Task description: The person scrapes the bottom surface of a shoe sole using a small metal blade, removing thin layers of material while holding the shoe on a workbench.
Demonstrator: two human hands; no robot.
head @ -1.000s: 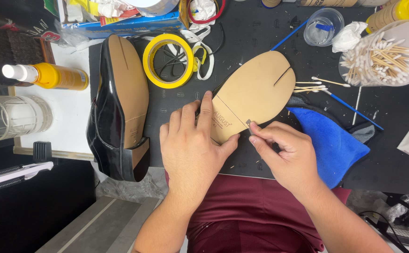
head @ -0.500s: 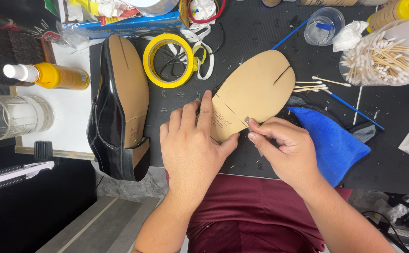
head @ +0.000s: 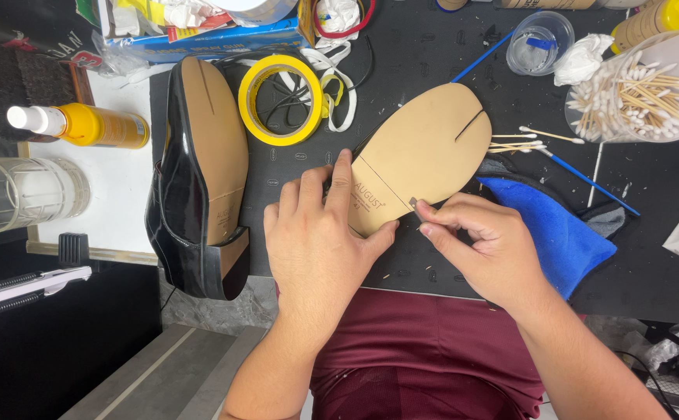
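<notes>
Right hand (head: 487,241) barely shifted, grip pinching small blade (head: 415,205) at sole (head: 421,155); left hand (head: 320,233) flat, pressing.

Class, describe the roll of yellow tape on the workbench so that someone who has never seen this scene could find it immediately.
Start at the black work mat covering the bench, then find the black shoe lying on its side at the mat's left edge. Just right of the shoe's toe end lies the roll of yellow tape, flat on the mat. It is the only bright yellow open ring there, with black cord showing through its hole.
</notes>
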